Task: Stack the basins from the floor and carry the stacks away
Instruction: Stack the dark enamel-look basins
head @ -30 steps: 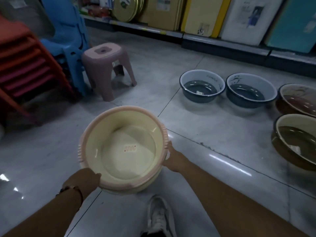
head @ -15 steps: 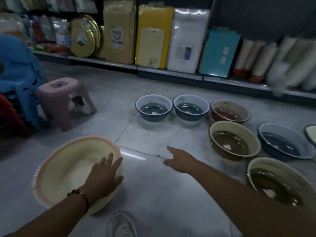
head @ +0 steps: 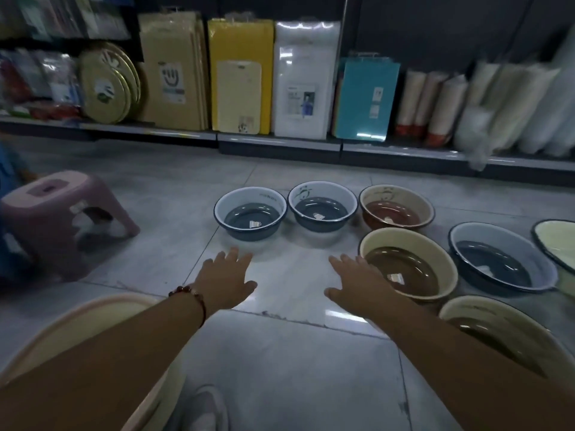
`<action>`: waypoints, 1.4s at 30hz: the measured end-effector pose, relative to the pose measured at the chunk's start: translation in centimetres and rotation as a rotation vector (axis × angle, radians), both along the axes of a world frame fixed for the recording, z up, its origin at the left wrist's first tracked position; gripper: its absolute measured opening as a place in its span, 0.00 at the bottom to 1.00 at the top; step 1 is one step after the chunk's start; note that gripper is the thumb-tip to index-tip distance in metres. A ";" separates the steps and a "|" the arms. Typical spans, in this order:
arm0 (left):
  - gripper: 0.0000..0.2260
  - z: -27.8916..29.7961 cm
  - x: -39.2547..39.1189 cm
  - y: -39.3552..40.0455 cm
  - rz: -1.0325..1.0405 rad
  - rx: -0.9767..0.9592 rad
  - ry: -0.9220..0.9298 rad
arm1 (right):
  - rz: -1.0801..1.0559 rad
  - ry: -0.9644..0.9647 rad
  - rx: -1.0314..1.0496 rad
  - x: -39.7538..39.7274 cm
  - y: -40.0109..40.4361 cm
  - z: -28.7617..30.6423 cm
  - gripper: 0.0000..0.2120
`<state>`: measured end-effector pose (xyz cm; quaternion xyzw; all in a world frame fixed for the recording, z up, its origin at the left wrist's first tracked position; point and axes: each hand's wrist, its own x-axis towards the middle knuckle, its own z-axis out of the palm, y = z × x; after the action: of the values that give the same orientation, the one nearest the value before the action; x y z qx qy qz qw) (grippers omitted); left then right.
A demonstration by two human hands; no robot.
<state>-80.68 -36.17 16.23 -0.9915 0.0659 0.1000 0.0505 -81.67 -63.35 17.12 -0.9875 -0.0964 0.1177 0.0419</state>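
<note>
Several basins lie on the grey tiled floor. Two blue-grey basins (head: 250, 213) (head: 322, 205) sit side by side at the far centre, with a red-brown basin (head: 396, 206) to their right. Closer stand a brown basin with a cream rim (head: 407, 262), a larger blue one (head: 501, 259) and another brown one (head: 494, 334) at the lower right. A cream and pink basin (head: 81, 318) rests at the lower left under my left forearm. My left hand (head: 225, 281) and my right hand (head: 357, 283) stretch forward over the floor with fingers spread, holding nothing.
A pink plastic stool (head: 59, 213) stands at the left. A low shelf (head: 280, 144) runs along the back, loaded with cutting boards, round trays and rolled goods. A cream basin edge (head: 557, 244) shows at the far right. My shoe (head: 205, 409) is at the bottom.
My left hand has let go of the cream and pink basin, which now sits at the lower left. Both hands have reached forward toward the basins, and the view has swung right.
</note>
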 end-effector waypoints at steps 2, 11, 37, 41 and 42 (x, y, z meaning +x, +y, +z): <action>0.31 -2.6 4.4 0.6 0.039 -0.022 -0.009 | 0.013 0.020 -0.021 4.9 1.0 -3.0 0.36; 0.30 -16.6 21.6 6.6 0.246 -0.130 0.061 | 0.124 0.132 -0.040 27.7 10.3 -18.3 0.35; 0.28 -26.7 31.0 9.7 0.242 -0.088 0.025 | -0.696 0.081 0.623 42.2 14.6 -31.2 0.32; 0.27 -27.8 30.3 9.6 0.226 -0.048 0.038 | -1.108 0.711 1.250 41.2 13.3 -30.8 0.05; 0.28 -28.2 30.0 9.6 0.222 -0.039 0.074 | -1.078 0.741 1.254 40.8 13.2 -30.9 0.04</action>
<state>-50.72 -26.60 -11.97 -0.9892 -0.0404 0.1400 0.0175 -40.91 -50.16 -13.76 -0.5938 0.3522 0.3182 0.6497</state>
